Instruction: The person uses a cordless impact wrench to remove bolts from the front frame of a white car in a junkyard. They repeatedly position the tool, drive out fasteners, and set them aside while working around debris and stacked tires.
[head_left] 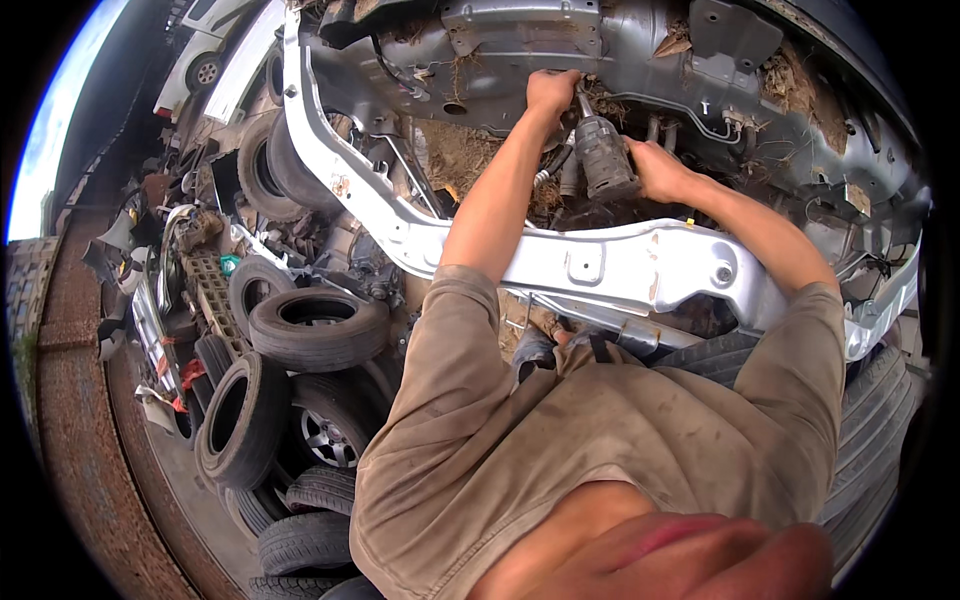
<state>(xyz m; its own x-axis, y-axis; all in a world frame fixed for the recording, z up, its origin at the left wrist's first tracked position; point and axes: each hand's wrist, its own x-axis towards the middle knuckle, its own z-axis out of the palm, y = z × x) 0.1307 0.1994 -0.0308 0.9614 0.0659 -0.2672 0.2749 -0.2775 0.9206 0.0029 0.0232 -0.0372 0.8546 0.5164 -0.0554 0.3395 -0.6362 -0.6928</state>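
A grimy dark grey impact wrench [606,158] points away from me, with a slim extension [584,103] at its nose reaching toward the grey metal bulkhead [500,75] of a stripped car. My right hand [660,172] is closed at the right side of the wrench, its grip hidden behind the fingers and the tool's body. Close against the tip of the extension, my left hand [553,92] is curled shut beside the bulkhead. Whatever lies within those left fingers is hidden. Both forearms pass over a silver front crossmember [585,262].
Dry dirt and plant debris [455,150] fill parts of the engine bay. Metal brake lines [715,132] run along the bulkhead at right. Several old tyres [320,330] are heaped at left, beside scrap parts [190,235]. More tyres [870,430] stand at right. A white vehicle [195,60] is farther back.
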